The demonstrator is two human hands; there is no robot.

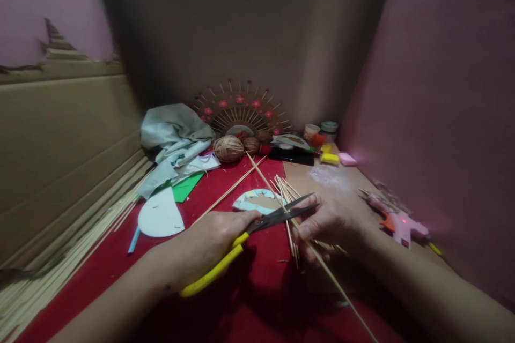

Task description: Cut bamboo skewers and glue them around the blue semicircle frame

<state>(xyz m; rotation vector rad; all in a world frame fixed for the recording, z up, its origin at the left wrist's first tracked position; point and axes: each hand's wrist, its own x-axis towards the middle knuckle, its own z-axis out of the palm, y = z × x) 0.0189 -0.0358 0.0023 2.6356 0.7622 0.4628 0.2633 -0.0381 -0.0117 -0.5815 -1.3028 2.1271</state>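
My left hand (219, 238) is wrapped round the yellow handles of a pair of scissors (271, 218). The dark blades are parted and lie across a long thin bamboo stick (332, 277). My right hand (322, 222) pinches that stick close to the blades, on their right side. The stick slants from the far middle of the red cloth down toward the bottom right. Beneath it lies a loose bunch of cut sticks (290, 236), partly hidden by my right hand. A white and tan half-round piece (257, 200) lies just beyond the scissors.
Long sticks (76, 273) line the left side by a cardboard wall (64, 118). A white half-disc (161, 214) lies at left. At the back stand a decorated fan (240, 101) and twine balls (228, 148). A pink glue gun (396, 220) lies at right.
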